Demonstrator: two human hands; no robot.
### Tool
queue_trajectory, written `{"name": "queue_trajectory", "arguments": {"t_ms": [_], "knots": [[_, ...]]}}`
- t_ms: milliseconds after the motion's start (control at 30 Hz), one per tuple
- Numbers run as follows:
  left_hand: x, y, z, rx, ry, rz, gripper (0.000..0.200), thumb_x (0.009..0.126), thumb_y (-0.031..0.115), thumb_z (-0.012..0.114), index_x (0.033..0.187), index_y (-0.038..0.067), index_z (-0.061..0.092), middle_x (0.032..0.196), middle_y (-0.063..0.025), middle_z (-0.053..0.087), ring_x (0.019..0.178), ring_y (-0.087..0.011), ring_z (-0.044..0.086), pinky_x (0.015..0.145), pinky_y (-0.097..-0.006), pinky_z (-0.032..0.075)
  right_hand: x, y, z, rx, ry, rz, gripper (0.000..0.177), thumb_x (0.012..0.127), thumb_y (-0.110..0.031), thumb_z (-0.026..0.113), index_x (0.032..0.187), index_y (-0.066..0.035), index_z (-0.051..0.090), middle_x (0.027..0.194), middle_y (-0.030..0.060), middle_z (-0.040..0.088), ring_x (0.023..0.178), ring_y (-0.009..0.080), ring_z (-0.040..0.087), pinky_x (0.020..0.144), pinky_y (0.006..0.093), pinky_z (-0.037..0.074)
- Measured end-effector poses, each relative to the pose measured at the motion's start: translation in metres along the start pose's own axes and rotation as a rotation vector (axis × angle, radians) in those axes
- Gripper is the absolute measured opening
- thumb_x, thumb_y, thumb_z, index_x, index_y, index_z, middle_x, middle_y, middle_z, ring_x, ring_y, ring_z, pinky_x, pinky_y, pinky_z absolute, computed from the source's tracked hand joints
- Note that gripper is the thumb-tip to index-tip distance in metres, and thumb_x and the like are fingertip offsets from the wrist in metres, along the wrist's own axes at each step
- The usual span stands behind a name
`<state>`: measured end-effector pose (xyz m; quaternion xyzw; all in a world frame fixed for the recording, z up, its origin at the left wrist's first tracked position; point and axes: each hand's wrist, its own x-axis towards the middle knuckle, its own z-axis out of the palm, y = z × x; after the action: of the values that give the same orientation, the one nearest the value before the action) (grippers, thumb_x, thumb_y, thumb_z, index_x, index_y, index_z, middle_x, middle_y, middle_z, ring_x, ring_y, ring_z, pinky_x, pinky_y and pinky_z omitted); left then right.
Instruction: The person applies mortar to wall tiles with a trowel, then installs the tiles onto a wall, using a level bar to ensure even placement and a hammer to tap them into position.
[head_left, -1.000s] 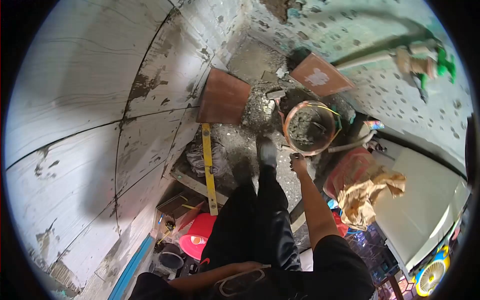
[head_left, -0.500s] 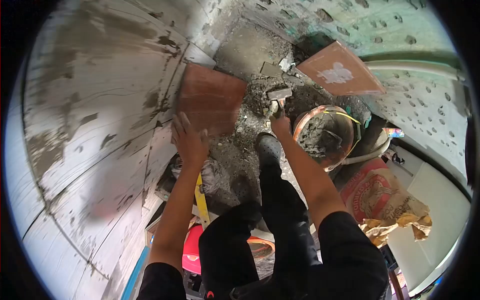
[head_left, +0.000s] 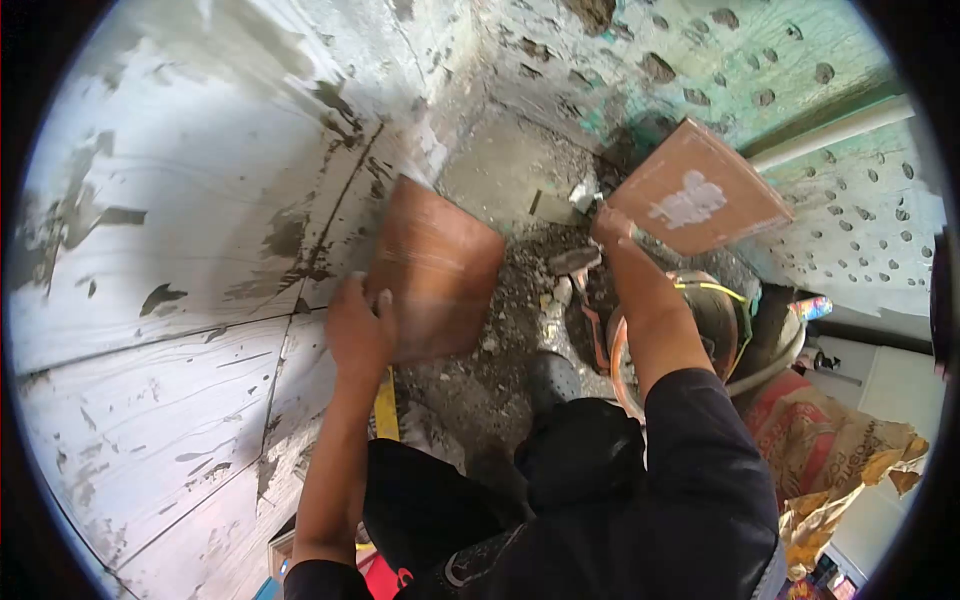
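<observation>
My left hand (head_left: 360,325) grips the left edge of a reddish-brown tile (head_left: 445,265), thumb lying over its face. The tile is slightly blurred and stands over the rubble beside the white tiled wall. My right hand (head_left: 612,228) reaches forward to the lower left corner of a second brown tile (head_left: 740,190), which has a white patch on its face. Its fingers are bunched and partly hidden. Below that hand, a hammer (head_left: 575,262) with a grey head lies on the rubble, its handle pointing back towards me.
A bucket (head_left: 620,365) with an orange rim stands under my right forearm. Right of it are a pale hose (head_left: 765,375) and a torn paper sack (head_left: 825,440). A yellow level (head_left: 386,405) lies beneath my left forearm. The green wall (head_left: 760,70) is pitted with holes.
My right hand has let go of the hammer and moved forward and right to the second tile's corner. My left hand has taken a fuller hold on the first tile, which has turned. The view has shifted.
</observation>
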<state>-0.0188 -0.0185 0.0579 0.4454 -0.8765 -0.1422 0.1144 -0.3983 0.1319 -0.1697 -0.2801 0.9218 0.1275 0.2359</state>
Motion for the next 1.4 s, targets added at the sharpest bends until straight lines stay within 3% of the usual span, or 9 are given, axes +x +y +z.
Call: {"name": "queue_trajectory", "arguments": {"t_ms": [200, 300, 500, 600, 733, 800, 933, 1233, 1400], "knots": [[-0.005, 0.049, -0.022, -0.138, -0.312, -0.088, 0.034, 0.075, 0.016, 0.053, 0.104, -0.001, 0.049, 0.089, -0.0268, 0.057, 0.085, -0.0429, 0.054, 0.074, -0.0477, 0.042, 0.104, 0.023, 0.142, -0.166, 0.326, -0.137, 0.044, 0.086, -0.025, 0.044, 0.124, -0.006, 0.043, 0.114, 0.0149, 0.055, 0.109, 0.0291, 0.051, 0.091, 0.0436, 0.040], [-0.003, 0.053, -0.016, -0.156, -0.420, -0.082, 0.036, 0.077, 0.017, 0.049, 0.108, 0.000, 0.050, 0.095, -0.0280, 0.057, 0.091, -0.0428, 0.053, 0.077, -0.0442, 0.043, 0.001, -0.008, 0.027, -0.008, -0.021, -0.028, 0.046, 0.083, -0.026, 0.046, 0.125, -0.006, 0.041, 0.111, 0.0161, 0.055, 0.107, 0.0313, 0.052, 0.089, 0.0446, 0.041], [-0.004, 0.020, 0.026, -0.256, -0.552, 0.076, 0.029, 0.077, 0.019, 0.047, 0.092, -0.003, 0.058, 0.088, -0.0278, 0.058, 0.086, -0.0418, 0.056, 0.075, -0.0441, 0.044, -0.073, -0.003, -0.056, -0.002, 0.170, -0.339, 0.044, 0.085, -0.032, 0.045, 0.117, -0.002, 0.045, 0.107, 0.0236, 0.054, 0.096, 0.0323, 0.057, 0.079, 0.0451, 0.045], [0.010, 0.005, 0.042, -0.302, -0.605, 0.249, 0.032, 0.077, 0.022, 0.048, 0.086, -0.006, 0.060, 0.093, -0.0293, 0.057, 0.088, -0.0430, 0.055, 0.075, -0.0450, 0.045, -0.107, 0.026, -0.044, 0.497, 0.577, -0.190, 0.046, 0.086, -0.035, 0.050, 0.113, 0.002, 0.047, 0.094, 0.0195, 0.058, 0.076, 0.0274, 0.060, 0.062, 0.0395, 0.049], [-0.003, 0.033, 0.028, -0.433, -0.615, 0.165, 0.032, 0.076, 0.024, 0.049, 0.086, -0.005, 0.060, 0.086, -0.0293, 0.057, 0.086, -0.0438, 0.055, 0.072, -0.0440, 0.044, -0.260, 0.102, -0.096, 1.312, -0.040, -0.091, 0.048, 0.087, -0.033, 0.052, 0.120, 0.002, 0.046, 0.098, 0.0101, 0.058, 0.088, 0.0215, 0.055, 0.081, 0.0330, 0.042], [0.002, 0.040, 0.021, -0.405, -0.611, 0.220, 0.034, 0.075, 0.024, 0.049, 0.086, -0.006, 0.059, 0.084, -0.0306, 0.057, 0.086, -0.0444, 0.055, 0.072, -0.0443, 0.043, -0.282, 0.159, -0.051, 0.822, 0.484, -0.194, 0.037, 0.088, -0.031, 0.049, 0.099, 0.004, 0.057, 0.092, 0.0160, 0.061, 0.081, 0.0238, 0.057, 0.077, 0.0347, 0.043], [0.008, 0.032, 0.022, -0.384, -0.608, 0.074, 0.035, 0.075, 0.024, 0.051, 0.088, -0.008, 0.059, 0.080, -0.0278, 0.059, 0.080, -0.0394, 0.059, 0.070, -0.0408, 0.044, -0.342, 0.200, -0.029, 0.541, 0.267, 0.148, 0.042, 0.083, -0.036, 0.054, 0.095, 0.004, 0.059, 0.088, 0.0257, 0.060, 0.089, 0.0404, 0.057, 0.076, 0.0409, 0.045], [-0.024, 0.022, -0.015, -0.619, -0.499, -0.098, 0.031, 0.080, 0.018, 0.050, 0.093, -0.009, 0.057, 0.078, -0.0123, 0.061, 0.070, -0.0181, 0.055, 0.065, -0.0330, 0.043, -0.311, 0.205, 0.007, -0.221, -0.197, -0.256, 0.027, 0.075, -0.025, 0.056, 0.081, -0.002, 0.068, 0.085, 0.0192, 0.064, 0.081, 0.0341, 0.063, 0.067, 0.0409, 0.051], [-0.061, 0.026, -0.017, -0.582, -0.378, -0.141, 0.029, 0.079, 0.019, 0.052, 0.092, -0.007, 0.058, 0.073, -0.0072, 0.058, 0.063, -0.0137, 0.051, 0.059, -0.0295, 0.041, -0.247, 0.197, 0.071, 0.177, -0.160, -0.113, 0.029, 0.077, -0.029, 0.053, 0.079, -0.005, 0.068, 0.075, 0.0213, 0.062, 0.077, 0.0360, 0.062, 0.068, 0.0420, 0.049]]}}
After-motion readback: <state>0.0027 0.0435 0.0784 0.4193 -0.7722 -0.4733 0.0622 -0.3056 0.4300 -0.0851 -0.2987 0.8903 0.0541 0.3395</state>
